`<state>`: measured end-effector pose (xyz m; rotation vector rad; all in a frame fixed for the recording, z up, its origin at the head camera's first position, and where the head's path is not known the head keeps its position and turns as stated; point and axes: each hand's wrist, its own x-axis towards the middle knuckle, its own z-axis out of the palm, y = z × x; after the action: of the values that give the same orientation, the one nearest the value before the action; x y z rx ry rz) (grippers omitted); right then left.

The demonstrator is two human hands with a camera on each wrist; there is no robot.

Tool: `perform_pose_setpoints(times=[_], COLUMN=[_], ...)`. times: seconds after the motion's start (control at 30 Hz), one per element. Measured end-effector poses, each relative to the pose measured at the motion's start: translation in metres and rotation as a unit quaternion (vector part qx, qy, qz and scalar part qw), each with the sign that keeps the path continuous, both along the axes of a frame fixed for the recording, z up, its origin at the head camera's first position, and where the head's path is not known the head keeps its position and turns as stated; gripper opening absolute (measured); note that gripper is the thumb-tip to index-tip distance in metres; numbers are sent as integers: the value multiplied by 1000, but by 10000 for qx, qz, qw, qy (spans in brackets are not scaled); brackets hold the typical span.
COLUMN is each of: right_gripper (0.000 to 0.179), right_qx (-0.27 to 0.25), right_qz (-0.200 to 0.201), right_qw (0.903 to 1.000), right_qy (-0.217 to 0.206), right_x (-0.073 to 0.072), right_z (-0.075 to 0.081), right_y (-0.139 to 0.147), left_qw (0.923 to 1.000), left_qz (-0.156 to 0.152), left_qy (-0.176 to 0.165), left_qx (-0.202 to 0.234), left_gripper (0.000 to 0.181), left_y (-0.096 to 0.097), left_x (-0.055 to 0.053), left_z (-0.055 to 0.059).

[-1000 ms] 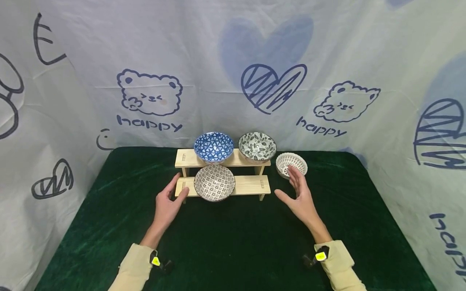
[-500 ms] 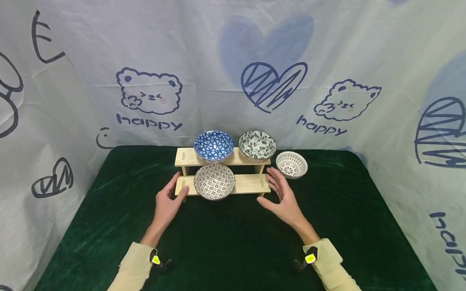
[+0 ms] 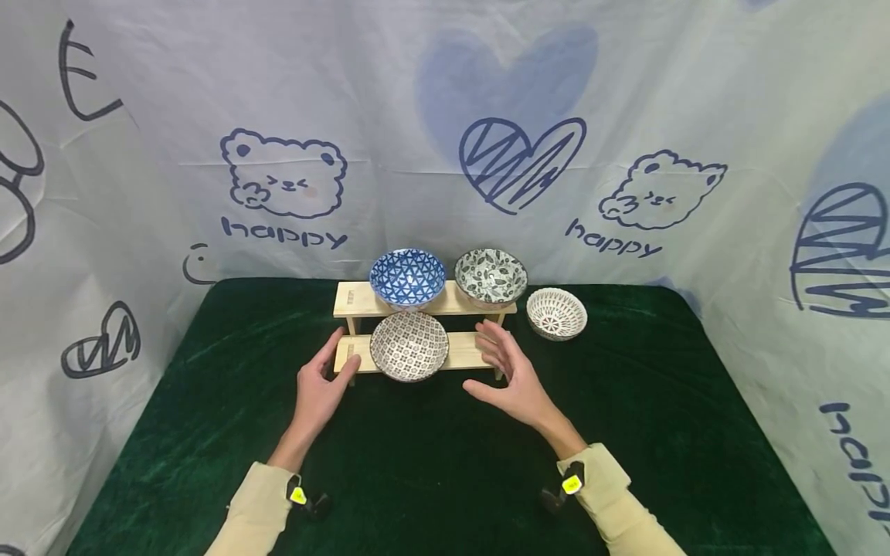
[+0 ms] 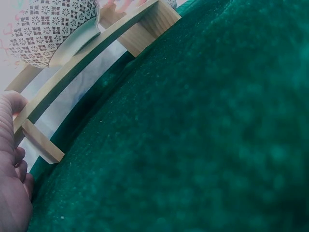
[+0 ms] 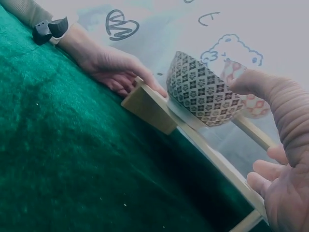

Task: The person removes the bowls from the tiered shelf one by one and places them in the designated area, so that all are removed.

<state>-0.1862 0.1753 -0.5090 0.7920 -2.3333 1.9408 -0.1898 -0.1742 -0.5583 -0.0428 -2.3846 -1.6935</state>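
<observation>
My left hand [image 3: 316, 392] grips the left end of the low step of a pale wooden two-tier stand [image 3: 464, 351], thumb on top and fingers behind and below. On that step sits a brown-and-white patterned bowl [image 3: 410, 347], also seen from the side in the right wrist view. Right of the bowl, my right hand [image 3: 516, 386] hovers before the step's right end, fingers spread and loosely bent, holding nothing. A blue-and-white triangle-patterned bowl [image 3: 407, 278] and a grey-green leaf-patterned bowl [image 3: 491, 276] stand on the upper step.
A smaller white ribbed-pattern bowl [image 3: 557, 314] rests on the dark green cloth [image 3: 431, 479], right of the stand. Behind the table hangs a white curtain [image 3: 403, 93] printed with hearts, bears and words.
My right hand has moved left, away from the small white bowl towards the patterned bowl on the low step. The left hand stays at the stand's left end.
</observation>
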Motion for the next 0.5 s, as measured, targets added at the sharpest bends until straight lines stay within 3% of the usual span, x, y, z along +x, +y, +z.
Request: perform_pose_setpoints(times=[0.5], right_gripper=[96], right_qx=[-132], right_qz=[309], right_qw=[9992], right_qy=[-195], right_x=[-8], right_z=[-1], right_y=[-27], left_qw=[10000], left_qz=[-25], left_qy=[55], left_qx=[-22], left_gripper=[63], left_y=[1], left_x=[-1], left_z=[-1])
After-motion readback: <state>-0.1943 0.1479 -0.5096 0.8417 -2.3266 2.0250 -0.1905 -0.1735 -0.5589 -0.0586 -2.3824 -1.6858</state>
